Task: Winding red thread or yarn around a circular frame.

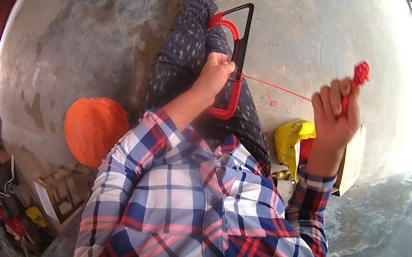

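Over the thighs, hold black frame pinched in left hand; keep red cord taut from right hand clenched round bundle.

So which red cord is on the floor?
The curled scrap of thin red cord on the grey concrete floor; the taut red cord runs from the black-red frame to the right hand.

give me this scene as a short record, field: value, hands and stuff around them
left hand: closed on black frame, partly wrapped in red
right hand: gripping red cord bundle
red cord: stretched between frame and right hand
right of legs: yellow bag, curl of red cord
left of legs: round orange object
surface: concrete floor
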Demonstrator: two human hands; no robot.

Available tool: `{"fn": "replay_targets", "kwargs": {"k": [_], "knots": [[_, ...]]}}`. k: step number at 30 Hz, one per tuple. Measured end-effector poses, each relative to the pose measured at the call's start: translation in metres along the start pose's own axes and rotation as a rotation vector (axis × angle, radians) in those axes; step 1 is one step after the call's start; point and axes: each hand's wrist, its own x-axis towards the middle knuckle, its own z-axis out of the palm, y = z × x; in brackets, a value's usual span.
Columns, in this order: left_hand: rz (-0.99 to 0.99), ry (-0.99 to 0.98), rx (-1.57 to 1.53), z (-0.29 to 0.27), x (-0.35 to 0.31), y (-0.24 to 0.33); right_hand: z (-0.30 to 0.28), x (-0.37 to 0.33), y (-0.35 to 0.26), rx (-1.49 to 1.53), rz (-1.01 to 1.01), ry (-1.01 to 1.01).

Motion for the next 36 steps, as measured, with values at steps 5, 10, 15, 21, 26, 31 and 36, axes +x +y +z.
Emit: {"fn": "replay_targets", "kwargs": {"k": [5, 10, 15, 21, 26, 31, 36], "knots": [[-0.151, -0.150, -0.061, -0.016, 0.006, -0.011, 0.013, -0.045, -0.018, -0.269, 0.101, 0.042], [-0.029, 0.017, 0.031, -0.006, -0.008, -0.006, -0.059, -0.044, 0.007, -0.127, 0.155, 0.449], [0.785, -0.240, 0.730, -0.001, -0.052, 0.027, -0.045, -0.049, 0.076, 0.112, 0.628, 0.181], [0.086, -0.322, -0.458, -0.002, -0.054, 0.042, -0.023, -0.019, 0.105, 0.094, 0.735, 0.059], [0.405, -0.238, 0.222, -0.044, -0.027, 0.053, -0.067, 0.018, 0.107, -0.210, 0.397, 0.170], [0.831, -0.233, 1.191, -0.033, -0.027, 0.029, -0.057, 0.021, 0.130, -0.796, 0.530, -0.083], [0.635, -0.099, 0.919, -0.015, -0.020, 0.015, -0.053, 0.021, 0.137, -1.059, 0.383, -0.168]]}}
